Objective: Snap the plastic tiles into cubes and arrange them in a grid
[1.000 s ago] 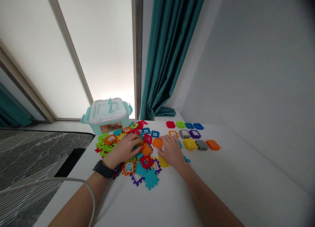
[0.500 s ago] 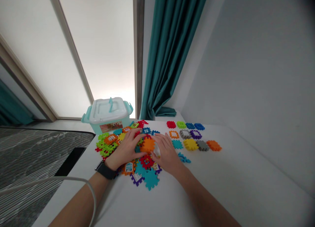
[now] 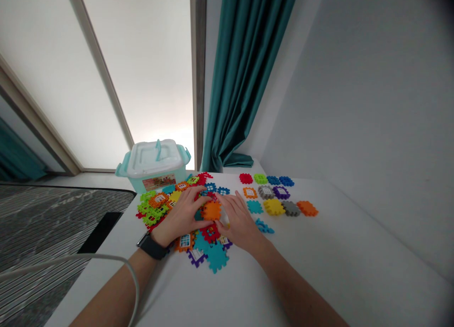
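Observation:
An orange interlocking tile point(image 3: 212, 211) with toothed edges is held between my two hands above a heap of colourful tiles. My left hand point(image 3: 182, 213), with a dark watch on its wrist, has its fingers along the tile's far edge and its thumb along the near one. From the other side, the fingers and thumb of my right hand point(image 3: 237, 218) bracket the same tile. Just below it lie a red tile point(image 3: 210, 233) and a large turquoise tile point(image 3: 217, 257). A purple-framed tile point(image 3: 196, 257) and an orange window tile point(image 3: 185, 242) are near my left wrist.
Sorted tiles lie in rows on the right, among them a yellow tile point(image 3: 274, 207), a grey tile point(image 3: 291, 209) and an orange one point(image 3: 307, 208). A lidded turquoise box point(image 3: 156, 161) stands at the back left. A pale cable point(image 3: 120, 259) crosses my left forearm.
My right hand has drawn in leftward, its fingertips and thumb now closer around the orange tile. My left hand stays nearly in place, and the view has shifted slightly.

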The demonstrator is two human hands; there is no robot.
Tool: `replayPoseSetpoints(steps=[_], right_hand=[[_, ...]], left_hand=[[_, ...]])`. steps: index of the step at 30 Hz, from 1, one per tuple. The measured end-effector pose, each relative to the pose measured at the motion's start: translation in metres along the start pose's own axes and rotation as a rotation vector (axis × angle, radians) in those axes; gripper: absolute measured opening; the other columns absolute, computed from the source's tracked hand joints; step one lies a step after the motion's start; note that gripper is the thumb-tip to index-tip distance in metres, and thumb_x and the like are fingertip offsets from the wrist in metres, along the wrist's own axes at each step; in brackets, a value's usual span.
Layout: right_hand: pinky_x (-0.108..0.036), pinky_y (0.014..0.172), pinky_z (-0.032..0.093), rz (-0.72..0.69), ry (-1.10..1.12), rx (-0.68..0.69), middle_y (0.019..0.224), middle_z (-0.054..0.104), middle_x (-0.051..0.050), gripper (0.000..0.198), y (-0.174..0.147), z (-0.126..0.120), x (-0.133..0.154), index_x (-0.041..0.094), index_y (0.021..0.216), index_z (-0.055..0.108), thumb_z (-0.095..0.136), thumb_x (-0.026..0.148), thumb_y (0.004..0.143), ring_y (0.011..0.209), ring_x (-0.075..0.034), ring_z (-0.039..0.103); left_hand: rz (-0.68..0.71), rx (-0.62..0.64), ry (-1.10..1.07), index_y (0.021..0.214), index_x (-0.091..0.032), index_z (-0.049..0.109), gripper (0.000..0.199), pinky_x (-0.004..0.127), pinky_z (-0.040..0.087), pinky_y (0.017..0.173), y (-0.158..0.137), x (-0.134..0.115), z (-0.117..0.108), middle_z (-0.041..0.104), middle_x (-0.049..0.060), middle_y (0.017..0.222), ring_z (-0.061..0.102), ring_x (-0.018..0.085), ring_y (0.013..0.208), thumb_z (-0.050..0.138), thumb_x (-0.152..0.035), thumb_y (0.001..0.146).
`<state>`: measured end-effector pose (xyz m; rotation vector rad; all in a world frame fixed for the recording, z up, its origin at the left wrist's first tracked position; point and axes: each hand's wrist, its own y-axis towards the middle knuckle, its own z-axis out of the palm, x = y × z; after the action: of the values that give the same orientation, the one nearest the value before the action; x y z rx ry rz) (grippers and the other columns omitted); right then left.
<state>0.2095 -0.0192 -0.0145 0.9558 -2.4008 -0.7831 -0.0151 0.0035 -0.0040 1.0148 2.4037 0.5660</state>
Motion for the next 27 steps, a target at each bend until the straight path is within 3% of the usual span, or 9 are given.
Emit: replayPoseSetpoints(steps=[6, 9, 15, 27], right_hand=[[-0.061, 0.12, 0.034, -0.007, 0.018, -0.029, 0.13, 0.062, -0.012, 0.057, 0.0, -0.001, -0.001, 0.023, 0.146, 0.046, 0.06, 0.021, 0.091, 0.126, -0.028, 0.056], [-0.057, 0.115, 0.042, 0.036, 0.033, -0.043, 0.134, 0.057, -0.015, 0.05, -0.002, 0.0, -0.005, 0.021, 0.14, 0.051, 0.063, 0.027, 0.092, 0.131, -0.03, 0.051], [-0.053, 0.11, 0.048, 0.134, 0.073, -0.075, 0.136, 0.055, -0.015, 0.046, -0.004, 0.003, -0.011, 0.023, 0.137, 0.052, 0.063, 0.037, 0.095, 0.13, -0.031, 0.051], [-0.052, 0.106, 0.051, 0.098, 0.065, -0.028, 0.135, 0.056, -0.014, 0.044, -0.005, 0.0, -0.016, 0.026, 0.135, 0.055, 0.066, 0.032, 0.092, 0.127, -0.031, 0.054]], left_hand=[[-0.019, -0.032, -0.059, 0.128, -0.024, 0.06, 0.048, 0.057, 0.044, 0.111, -0.001, 0.003, 0.002, 0.048, 0.016, 0.142, 0.047, 0.035, 0.134, 0.073, -0.046, 0.088], [-0.039, -0.067, -0.101, 0.13, -0.025, 0.058, 0.048, 0.055, 0.045, 0.112, -0.001, 0.004, 0.003, 0.045, 0.015, 0.143, 0.046, 0.034, 0.134, 0.074, -0.043, 0.088], [-0.067, -0.091, -0.175, 0.132, -0.028, 0.055, 0.049, 0.055, 0.046, 0.112, 0.0, 0.003, 0.004, 0.043, 0.013, 0.14, 0.047, 0.033, 0.133, 0.073, -0.042, 0.089], [-0.082, -0.055, -0.168, 0.131, -0.028, 0.056, 0.048, 0.055, 0.045, 0.112, -0.001, 0.004, 0.004, 0.045, 0.012, 0.141, 0.047, 0.033, 0.134, 0.075, -0.04, 0.088]])
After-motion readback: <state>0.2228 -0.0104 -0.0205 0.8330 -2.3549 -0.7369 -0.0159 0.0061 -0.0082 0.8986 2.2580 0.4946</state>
